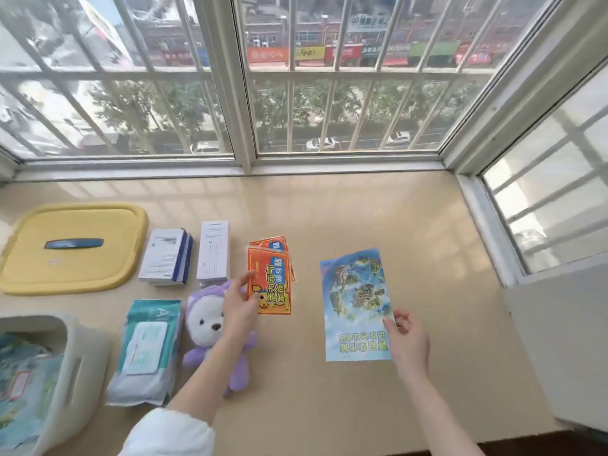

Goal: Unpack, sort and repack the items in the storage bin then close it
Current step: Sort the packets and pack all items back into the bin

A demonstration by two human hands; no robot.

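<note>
The white storage bin [74, 363] stands at the lower left with blue printed packets still inside. Its yellow lid [72, 248] lies flat behind it. On the sill lie two white boxes [166, 256] [214, 250], a wet-wipes pack [146, 352], a purple and white plush toy [205, 324] and orange packets [271, 281]. My left hand [238, 302] pinches the left edge of the front orange packet. My right hand [406, 335] pinches the right edge of a blue pictured leaflet [357, 304] lying flat on the sill.
The beige sill [362, 209] runs back to barred windows [329, 93] at the rear and right. A white ledge [566, 340] stands at the right. Bare sill surface stretches right of the leaflet and behind the items.
</note>
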